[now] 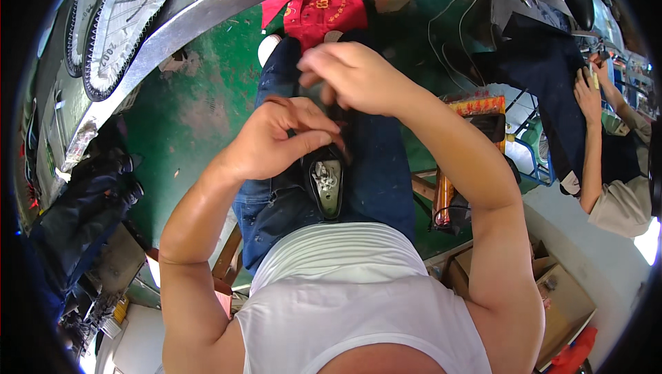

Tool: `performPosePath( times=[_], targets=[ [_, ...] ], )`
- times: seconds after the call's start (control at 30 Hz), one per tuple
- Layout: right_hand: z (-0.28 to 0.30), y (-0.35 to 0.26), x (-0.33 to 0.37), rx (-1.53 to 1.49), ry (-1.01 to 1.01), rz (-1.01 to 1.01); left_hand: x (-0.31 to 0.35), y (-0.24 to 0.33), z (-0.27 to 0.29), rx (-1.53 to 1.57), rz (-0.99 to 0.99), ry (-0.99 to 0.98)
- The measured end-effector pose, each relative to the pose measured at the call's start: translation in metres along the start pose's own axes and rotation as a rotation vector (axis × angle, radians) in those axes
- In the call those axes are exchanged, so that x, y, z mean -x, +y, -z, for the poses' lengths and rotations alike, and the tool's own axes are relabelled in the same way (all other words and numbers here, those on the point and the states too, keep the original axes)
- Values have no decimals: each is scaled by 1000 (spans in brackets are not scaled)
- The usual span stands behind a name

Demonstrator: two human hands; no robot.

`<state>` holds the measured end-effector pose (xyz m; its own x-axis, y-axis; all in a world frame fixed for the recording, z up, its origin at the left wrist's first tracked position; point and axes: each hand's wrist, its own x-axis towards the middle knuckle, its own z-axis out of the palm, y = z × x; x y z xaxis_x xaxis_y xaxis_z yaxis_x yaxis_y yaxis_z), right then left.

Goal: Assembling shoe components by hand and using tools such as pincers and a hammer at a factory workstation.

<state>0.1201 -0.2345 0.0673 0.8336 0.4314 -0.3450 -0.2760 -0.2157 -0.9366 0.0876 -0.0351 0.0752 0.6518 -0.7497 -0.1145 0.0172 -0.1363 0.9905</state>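
Observation:
Across my thighs lies a dark, shoe-shaped piece (327, 191), its narrow rounded end toward my waist. Its upturned face is pale olive, with a rough whitish patch in the middle and a dark rim around it. My left hand (272, 143) is at its far part, thumb and fingers drawn together. What they pinch, if anything, is hidden by the fingers. Above and slightly to the right, my right hand (362, 77) is raised over my knees, its fingers smeared by motion. The far end of the piece is covered by both hands.
A metal bench edge (200, 19) curves across the upper left, with stitched sole-shaped pieces (121, 36) on it. Red cloth (331, 12) lies beyond my feet. At right are a co-worker's hand (588, 95), dark cloth (552, 64) and a cardboard box (569, 305).

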Motion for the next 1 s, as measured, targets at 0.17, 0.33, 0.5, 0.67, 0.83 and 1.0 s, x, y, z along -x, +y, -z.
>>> performPosePath(
  times=[0.17,0.33,0.5,0.67,0.83,1.0],
  targets=[
    [10,30,44,-571,-353,-388,-10,2,3,-542,-373,57],
    [11,37,42,-485,-366,-275,-11,-3,3,-715,-523,158],
    [-2,42,42,-354,-87,-101,-3,-18,2,-629,-466,222],
    [-7,33,44,-74,-126,-38,2,-18,-6,-113,-128,113],
    [-6,22,45,368,-76,81,-1,-27,-4,-346,-271,163],
    [10,49,35,-216,-225,-148,-5,-27,-2,-712,-581,249]
  ],
)
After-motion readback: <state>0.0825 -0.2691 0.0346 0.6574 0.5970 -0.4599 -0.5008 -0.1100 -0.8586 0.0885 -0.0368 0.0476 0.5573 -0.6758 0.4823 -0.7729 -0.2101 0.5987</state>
